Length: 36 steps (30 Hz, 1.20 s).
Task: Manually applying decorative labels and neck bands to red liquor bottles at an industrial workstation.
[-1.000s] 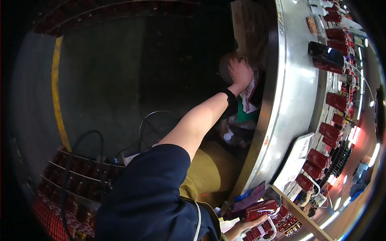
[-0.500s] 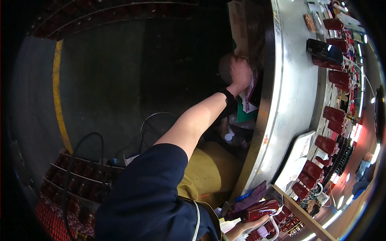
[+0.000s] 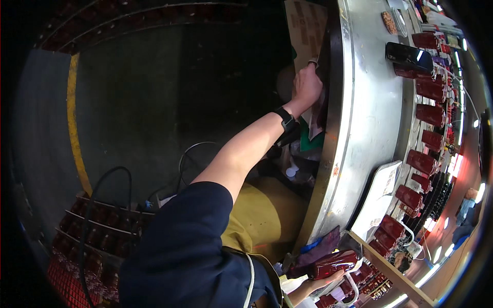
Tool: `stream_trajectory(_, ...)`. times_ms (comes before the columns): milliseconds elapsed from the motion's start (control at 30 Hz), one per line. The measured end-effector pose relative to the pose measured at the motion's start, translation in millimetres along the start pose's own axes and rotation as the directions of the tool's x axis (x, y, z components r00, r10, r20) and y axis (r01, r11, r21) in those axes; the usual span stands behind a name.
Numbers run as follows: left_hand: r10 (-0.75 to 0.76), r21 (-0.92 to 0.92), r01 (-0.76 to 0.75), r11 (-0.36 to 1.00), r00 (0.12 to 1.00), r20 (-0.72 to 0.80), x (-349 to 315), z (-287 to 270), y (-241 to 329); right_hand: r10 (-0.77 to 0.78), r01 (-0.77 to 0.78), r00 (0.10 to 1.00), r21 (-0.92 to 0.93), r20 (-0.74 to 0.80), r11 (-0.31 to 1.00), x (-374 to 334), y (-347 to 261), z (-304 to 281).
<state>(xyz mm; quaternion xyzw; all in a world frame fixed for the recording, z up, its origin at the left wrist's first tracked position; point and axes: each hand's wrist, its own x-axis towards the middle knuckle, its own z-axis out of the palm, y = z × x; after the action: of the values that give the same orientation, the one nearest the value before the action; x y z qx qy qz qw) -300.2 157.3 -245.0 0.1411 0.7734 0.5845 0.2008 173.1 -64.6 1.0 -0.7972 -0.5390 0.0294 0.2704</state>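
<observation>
Below the edge of the metal bench, my left hand (image 3: 307,84), with a dark watch on its wrist, is closed in a fist. A small greyish end (image 3: 313,62) sticks out past its fingers; the rest is hidden, so its kind cannot be told. A printed cardboard piece (image 3: 307,31) and a green sheet (image 3: 311,138) lie around this hand. At the lower right, my right hand (image 3: 324,282) holds a glossy dark red housing (image 3: 336,264) from beneath, partly out of sight. A purple cloth (image 3: 321,249) lies beside it.
The metal bench (image 3: 372,110) carries a black phone-like object (image 3: 409,58), a white board (image 3: 377,197) and a row of red housings (image 3: 423,161). A wooden strip (image 3: 390,272) crosses near my right hand. Racks of red parts (image 3: 97,231) and a black cable (image 3: 84,231) are at the left.
My left hand, blurred before, now shows as a clear fist, with a small greyish end beyond it. The bench has shifted slightly left in view. My right hand keeps the red housing.
</observation>
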Motion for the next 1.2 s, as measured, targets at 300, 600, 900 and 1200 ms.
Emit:
stream_trajectory(300,0.066,-0.095,-0.074,0.993,0.995,-0.077,1,-9,26,0.015,-0.015,1.000,-0.016,0.014,1.000,-5,11,-4)
stream_trajectory(600,-0.050,-0.094,0.043,0.995,0.996,-0.074,-8,-51,13,0.015,-0.013,0.999,-0.050,0.032,0.999,-14,18,-15)
stream_trajectory(900,-0.124,-0.169,0.124,0.978,0.992,0.013,-19,-48,28,-0.519,0.492,0.854,-0.252,-0.050,0.833,-34,-97,-20)
stream_trajectory(1200,-0.108,-0.105,0.110,0.988,0.994,0.026,-25,-70,26,-0.797,0.642,0.291,0.510,0.529,0.573,-69,-307,108)
